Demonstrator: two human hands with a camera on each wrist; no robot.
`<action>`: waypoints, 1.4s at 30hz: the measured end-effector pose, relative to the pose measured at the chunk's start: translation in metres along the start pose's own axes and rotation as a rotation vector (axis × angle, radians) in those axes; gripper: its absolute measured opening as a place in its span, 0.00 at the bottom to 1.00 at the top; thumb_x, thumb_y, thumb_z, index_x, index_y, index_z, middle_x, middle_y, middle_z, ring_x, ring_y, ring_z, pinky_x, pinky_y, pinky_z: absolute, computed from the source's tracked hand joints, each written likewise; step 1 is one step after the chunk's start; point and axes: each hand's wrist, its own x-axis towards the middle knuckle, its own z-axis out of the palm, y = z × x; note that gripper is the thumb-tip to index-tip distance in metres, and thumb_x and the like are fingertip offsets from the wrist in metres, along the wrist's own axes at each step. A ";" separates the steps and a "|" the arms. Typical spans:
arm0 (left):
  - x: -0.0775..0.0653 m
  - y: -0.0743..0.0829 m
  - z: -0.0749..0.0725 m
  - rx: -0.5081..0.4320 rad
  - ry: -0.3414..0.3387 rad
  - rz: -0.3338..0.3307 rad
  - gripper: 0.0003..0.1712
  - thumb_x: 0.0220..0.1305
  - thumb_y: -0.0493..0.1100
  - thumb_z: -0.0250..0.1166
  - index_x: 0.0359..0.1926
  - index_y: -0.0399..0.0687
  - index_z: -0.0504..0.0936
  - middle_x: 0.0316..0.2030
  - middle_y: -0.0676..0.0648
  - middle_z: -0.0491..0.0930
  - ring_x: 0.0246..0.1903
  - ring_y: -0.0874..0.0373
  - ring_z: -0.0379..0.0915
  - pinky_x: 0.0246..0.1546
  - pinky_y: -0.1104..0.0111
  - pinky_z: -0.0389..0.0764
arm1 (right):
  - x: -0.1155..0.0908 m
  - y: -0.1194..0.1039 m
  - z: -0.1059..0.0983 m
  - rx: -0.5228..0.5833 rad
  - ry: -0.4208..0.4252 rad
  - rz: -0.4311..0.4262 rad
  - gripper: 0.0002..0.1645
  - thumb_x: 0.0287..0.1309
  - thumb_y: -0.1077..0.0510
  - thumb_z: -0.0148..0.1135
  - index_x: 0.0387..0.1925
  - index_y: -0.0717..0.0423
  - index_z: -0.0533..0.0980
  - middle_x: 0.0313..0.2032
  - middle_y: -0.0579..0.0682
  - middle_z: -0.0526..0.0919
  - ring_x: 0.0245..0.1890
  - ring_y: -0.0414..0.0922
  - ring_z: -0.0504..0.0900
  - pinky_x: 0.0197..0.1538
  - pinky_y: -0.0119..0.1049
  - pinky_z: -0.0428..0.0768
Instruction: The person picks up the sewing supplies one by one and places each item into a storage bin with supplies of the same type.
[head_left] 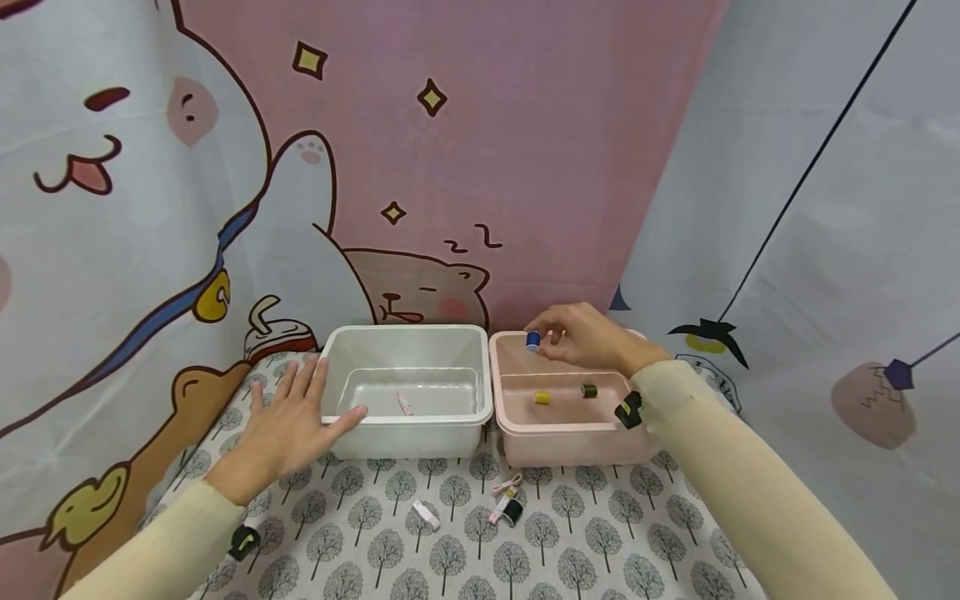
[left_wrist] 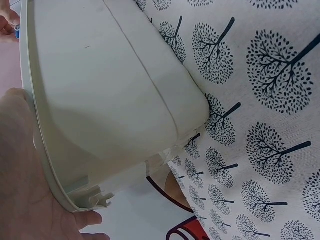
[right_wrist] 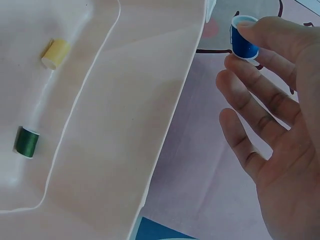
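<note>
Between thumb and fingers my right hand (head_left: 588, 337) pinches a blue thread spool (head_left: 532, 340), held up above the back of the pink bin (head_left: 577, 450). In the right wrist view the blue spool (right_wrist: 244, 40) stands upright at the fingertips, beyond the bin's rim. A yellow thread spool (head_left: 542, 398) and a dark green thread spool (head_left: 589, 390) lie on that bin's floor. My left hand (head_left: 288, 425) rests spread along the left rim of the white bin (head_left: 408, 437), fingers fairly straight. Inside the white bin lies a small pink-and-white stick-like piece (head_left: 404, 403).
On the tree-print cloth (head_left: 390, 550) before the bins lie a white piece (head_left: 426, 515), a black thread spool (head_left: 513, 512), a pink patterned piece (head_left: 498, 510) against it and a pinkish loop (head_left: 507, 482). A cartoon-printed curtain (head_left: 525, 167) hangs close behind both bins.
</note>
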 end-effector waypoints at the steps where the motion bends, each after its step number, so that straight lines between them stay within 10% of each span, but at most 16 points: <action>1: 0.000 0.000 0.000 0.000 0.000 0.000 0.72 0.79 0.90 0.43 0.96 0.38 0.43 0.95 0.30 0.41 0.94 0.22 0.38 0.84 0.13 0.29 | 0.000 0.000 0.000 -0.001 0.001 0.004 0.20 0.72 0.61 0.79 0.62 0.50 0.92 0.51 0.46 0.97 0.46 0.43 0.91 0.54 0.49 0.94; 14: -0.002 0.001 0.001 -0.012 -0.002 0.000 0.72 0.79 0.90 0.44 0.96 0.39 0.43 0.95 0.31 0.40 0.94 0.22 0.36 0.84 0.13 0.29 | -0.005 0.002 0.000 -0.026 -0.079 0.118 0.38 0.72 0.57 0.82 0.79 0.53 0.81 0.73 0.59 0.89 0.65 0.62 0.92 0.72 0.64 0.90; 42: -0.001 0.002 -0.001 -0.010 -0.007 -0.005 0.72 0.79 0.90 0.44 0.96 0.39 0.41 0.95 0.30 0.41 0.93 0.21 0.38 0.83 0.13 0.28 | -0.026 -0.015 -0.008 -0.107 -0.001 0.026 0.30 0.73 0.54 0.81 0.73 0.48 0.86 0.67 0.54 0.91 0.61 0.55 0.92 0.64 0.58 0.93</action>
